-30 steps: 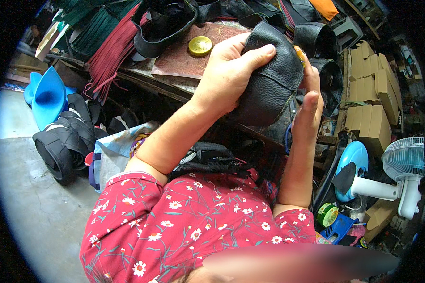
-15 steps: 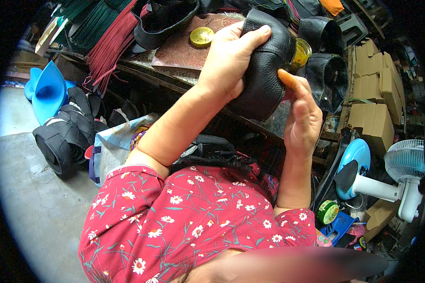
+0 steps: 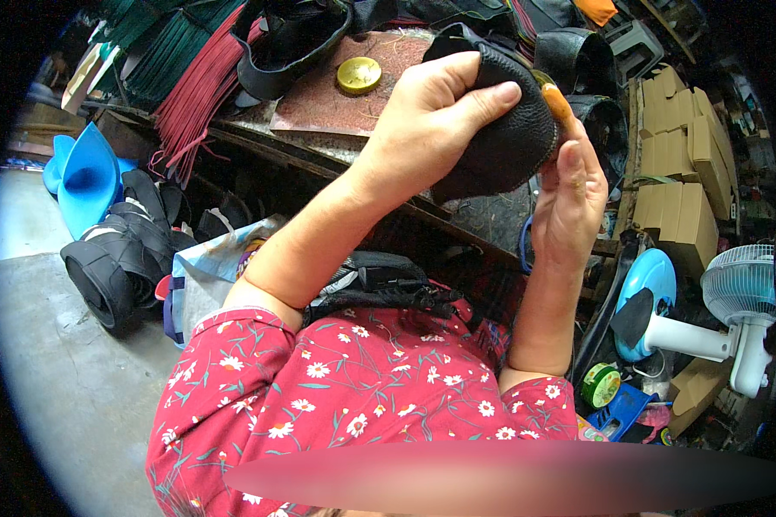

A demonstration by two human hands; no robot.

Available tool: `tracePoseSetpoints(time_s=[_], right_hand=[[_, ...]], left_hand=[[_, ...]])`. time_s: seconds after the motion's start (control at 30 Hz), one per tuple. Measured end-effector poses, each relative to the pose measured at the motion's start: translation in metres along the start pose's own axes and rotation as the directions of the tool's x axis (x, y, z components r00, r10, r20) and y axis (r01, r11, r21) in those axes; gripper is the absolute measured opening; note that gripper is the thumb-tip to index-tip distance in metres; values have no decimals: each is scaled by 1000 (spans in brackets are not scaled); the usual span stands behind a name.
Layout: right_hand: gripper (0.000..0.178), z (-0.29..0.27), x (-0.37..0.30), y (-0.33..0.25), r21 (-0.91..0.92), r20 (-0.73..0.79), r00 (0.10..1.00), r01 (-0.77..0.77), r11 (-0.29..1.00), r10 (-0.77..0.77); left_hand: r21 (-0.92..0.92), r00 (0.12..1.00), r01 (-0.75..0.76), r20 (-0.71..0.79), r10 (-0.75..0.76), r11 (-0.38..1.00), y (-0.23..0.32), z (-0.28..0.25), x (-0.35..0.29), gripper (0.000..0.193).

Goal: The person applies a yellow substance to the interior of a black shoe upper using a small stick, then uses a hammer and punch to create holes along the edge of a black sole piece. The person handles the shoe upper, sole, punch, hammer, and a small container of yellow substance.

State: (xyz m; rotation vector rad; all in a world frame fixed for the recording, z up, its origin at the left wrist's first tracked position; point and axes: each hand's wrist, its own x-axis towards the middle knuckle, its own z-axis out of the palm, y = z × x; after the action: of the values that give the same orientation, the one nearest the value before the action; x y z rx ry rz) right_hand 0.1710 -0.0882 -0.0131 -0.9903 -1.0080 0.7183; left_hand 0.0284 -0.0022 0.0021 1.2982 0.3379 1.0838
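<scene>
Head view: I'm gripping soft, floppy black leather piece (image 3: 500,138) with left hand (image 3: 431,129); right hand (image 3: 569,185) pinching its edge, best hold there.

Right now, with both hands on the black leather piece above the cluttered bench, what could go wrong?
1. The left hand pinches the black leather piece in the air, off the bench; it might slip and fall among the clutter below.
2. The right hand presses an orange-tipped thing at the leather's edge, close to the left fingers; a slip could hurt them.
</scene>
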Motion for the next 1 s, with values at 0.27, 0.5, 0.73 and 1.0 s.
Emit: tracePoseSetpoints(time_s=[0.27, 0.5, 0.73, 1.0], right_hand=[[76, -2, -8, 0, 168, 48, 993, -113, 979, 106], [81, -5, -19, 1, -372, 173, 977, 182, 910, -125], [84, -1, -25, 0, -461, 317, 937, 290, 839, -149], [83, -1, -21, 9, -599, 434, 804, 594, 536, -406]], left_hand=[[-2, 999, 44, 1, -44, 999, 2, -3, 7, 16], [-244, 989, 119, -60, -137, 962, -7, 0, 9, 15], [-290, 985, 109, -100, -143, 951, -19, -8, 17, 13], [-309, 976, 85, -168, -142, 947, -23, -12, 17, 13]])
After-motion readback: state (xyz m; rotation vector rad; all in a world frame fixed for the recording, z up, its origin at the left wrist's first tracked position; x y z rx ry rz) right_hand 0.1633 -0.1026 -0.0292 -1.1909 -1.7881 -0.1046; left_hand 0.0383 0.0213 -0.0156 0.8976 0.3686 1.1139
